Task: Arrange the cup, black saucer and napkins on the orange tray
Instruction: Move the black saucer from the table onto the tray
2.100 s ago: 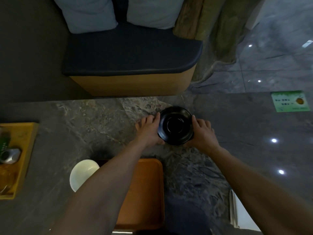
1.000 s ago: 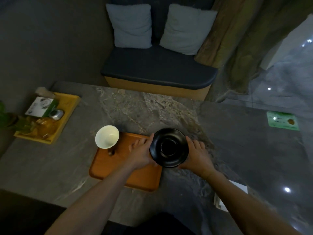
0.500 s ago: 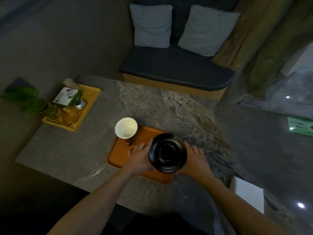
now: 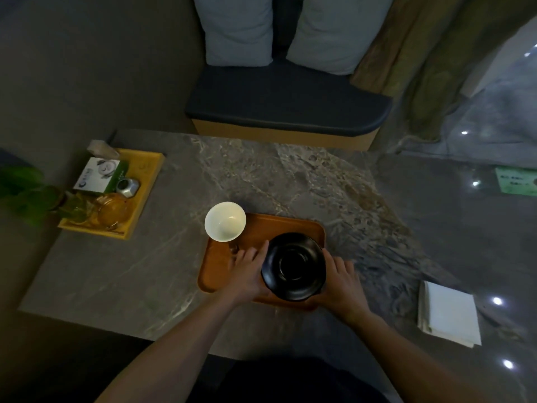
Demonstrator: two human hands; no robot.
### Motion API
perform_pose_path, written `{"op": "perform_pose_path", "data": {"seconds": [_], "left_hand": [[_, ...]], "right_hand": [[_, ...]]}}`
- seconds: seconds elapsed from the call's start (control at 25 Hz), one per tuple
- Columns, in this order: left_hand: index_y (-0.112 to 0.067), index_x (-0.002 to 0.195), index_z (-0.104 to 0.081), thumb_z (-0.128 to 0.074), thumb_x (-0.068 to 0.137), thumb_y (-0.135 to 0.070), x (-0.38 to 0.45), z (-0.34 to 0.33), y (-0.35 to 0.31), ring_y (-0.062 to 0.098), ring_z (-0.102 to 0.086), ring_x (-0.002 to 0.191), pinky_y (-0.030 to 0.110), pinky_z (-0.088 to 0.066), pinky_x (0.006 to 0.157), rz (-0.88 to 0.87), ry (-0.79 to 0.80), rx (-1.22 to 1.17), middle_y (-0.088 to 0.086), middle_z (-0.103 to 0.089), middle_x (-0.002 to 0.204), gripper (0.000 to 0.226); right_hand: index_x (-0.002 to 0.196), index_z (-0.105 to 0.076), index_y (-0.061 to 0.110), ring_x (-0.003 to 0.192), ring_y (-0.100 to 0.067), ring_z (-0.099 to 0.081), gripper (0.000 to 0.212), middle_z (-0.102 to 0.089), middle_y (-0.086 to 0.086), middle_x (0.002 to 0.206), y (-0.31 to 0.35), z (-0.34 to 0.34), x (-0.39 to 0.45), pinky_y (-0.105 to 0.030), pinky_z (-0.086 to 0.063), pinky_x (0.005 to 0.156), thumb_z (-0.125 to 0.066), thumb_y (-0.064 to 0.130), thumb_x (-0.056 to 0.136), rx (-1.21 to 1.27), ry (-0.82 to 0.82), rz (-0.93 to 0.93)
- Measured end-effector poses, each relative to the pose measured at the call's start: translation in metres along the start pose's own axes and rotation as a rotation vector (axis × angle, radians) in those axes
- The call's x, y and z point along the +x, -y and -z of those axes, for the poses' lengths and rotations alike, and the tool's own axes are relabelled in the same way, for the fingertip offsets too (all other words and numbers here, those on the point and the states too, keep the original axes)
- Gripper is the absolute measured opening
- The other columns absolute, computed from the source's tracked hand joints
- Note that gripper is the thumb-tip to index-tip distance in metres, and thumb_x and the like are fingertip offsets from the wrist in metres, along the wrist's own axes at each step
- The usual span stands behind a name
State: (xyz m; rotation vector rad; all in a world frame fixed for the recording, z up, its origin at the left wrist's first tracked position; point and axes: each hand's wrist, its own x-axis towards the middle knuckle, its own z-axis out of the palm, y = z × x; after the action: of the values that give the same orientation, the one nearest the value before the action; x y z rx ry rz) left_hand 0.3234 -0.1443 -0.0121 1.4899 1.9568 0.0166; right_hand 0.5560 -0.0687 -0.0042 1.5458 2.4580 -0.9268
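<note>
The black saucer is sitting between two hands over the right part of the orange tray, its near rim reaching past the tray's near edge; whether it is resting on the tray or hanging just above it is not clear from this angle; the left hand is pressing against the saucer's left rim with fingers spread over the tray, and the right hand is cupping the right rim — both are grasping the saucer between them. The white cup is standing upright at the tray's far left corner, overlapping the corner so that its exact footing is hard to tell; it is lying apart from the saucer and from the left hand. The napkins are lying in a flat white stack on the desk, well to the right of the tray and near the desk's front edge, touched by neither hand. Farther out, at the desk's far left, a yellow tray is carrying a green-and-white box, a small metal container and an amber glass piece; a green plant is blurring beside it. Beyond the desk a dark bench seat is holding two pale cushions — a curtain is hanging to its right.
</note>
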Motion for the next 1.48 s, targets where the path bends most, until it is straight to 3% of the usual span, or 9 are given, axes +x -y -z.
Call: {"op": "perform_pose_path", "data": {"seconds": [0.24, 0.4, 0.6, 1.28, 1.48], "left_hand": [[-0.029, 0.153, 0.01, -0.077, 0.07, -0.052, 0.014, -0.005, 0.003, 0.023, -0.029, 0.124, 0.044, -0.026, 0.11, -0.042, 0.022, 0.051, 0.001, -0.03, 0.137, 0.122], [-0.027, 0.153, 0.01, -0.079, 0.073, -0.041, 0.021, -0.005, 0.006, 0.027, -0.028, 0.129, 0.047, -0.029, 0.11, -0.038, 0.053, 0.046, 0.004, -0.026, 0.14, 0.121], [-0.024, 0.153, 0.013, -0.081, 0.076, -0.017, 0.025, -0.002, 0.005, 0.023, -0.034, 0.134, 0.032, -0.038, 0.107, -0.044, 0.093, -0.145, 0.005, -0.017, 0.147, 0.121], [-0.025, 0.154, 0.009, -0.078, 0.079, -0.017, 0.033, 0.0, 0.004, 0.022, -0.046, 0.124, 0.039, -0.047, 0.1, -0.041, 0.079, -0.119, 0.003, -0.017, 0.15, 0.114], [-0.023, 0.154, 0.007, -0.078, 0.079, -0.022, 0.029, -0.006, 0.007, 0.019, -0.037, 0.133, 0.028, -0.039, 0.102, -0.036, 0.072, -0.168, 0.001, -0.014, 0.152, 0.113]], "right_hand": [[0.151, -0.012, 0.023, 0.121, -0.027, -0.035, 0.122, -0.044, -0.002, 0.133, 0.0, -0.011, 0.004, -0.043, -0.036, 0.099, -0.064, 0.078, 0.055, -0.043, -0.005, -0.071], [0.151, -0.012, 0.022, 0.122, -0.029, -0.036, 0.117, -0.043, -0.003, 0.134, 0.002, -0.015, 0.01, -0.045, -0.037, 0.099, -0.062, 0.076, 0.06, -0.074, -0.01, -0.08], [0.152, -0.008, 0.019, 0.124, -0.03, -0.034, 0.117, -0.04, -0.005, 0.136, 0.004, -0.014, 0.017, -0.046, -0.036, 0.102, -0.063, 0.074, 0.065, -0.079, -0.01, -0.079], [0.152, -0.006, 0.019, 0.123, -0.03, -0.033, 0.122, -0.036, -0.007, 0.138, 0.001, -0.016, 0.025, -0.047, -0.039, 0.099, -0.056, 0.084, 0.061, -0.114, 0.003, -0.104], [0.152, 0.0, 0.025, 0.127, -0.03, -0.029, 0.123, -0.031, -0.005, 0.142, -0.002, -0.02, 0.025, -0.048, -0.036, 0.102, -0.063, 0.077, 0.061, -0.083, 0.017, -0.134]]}}
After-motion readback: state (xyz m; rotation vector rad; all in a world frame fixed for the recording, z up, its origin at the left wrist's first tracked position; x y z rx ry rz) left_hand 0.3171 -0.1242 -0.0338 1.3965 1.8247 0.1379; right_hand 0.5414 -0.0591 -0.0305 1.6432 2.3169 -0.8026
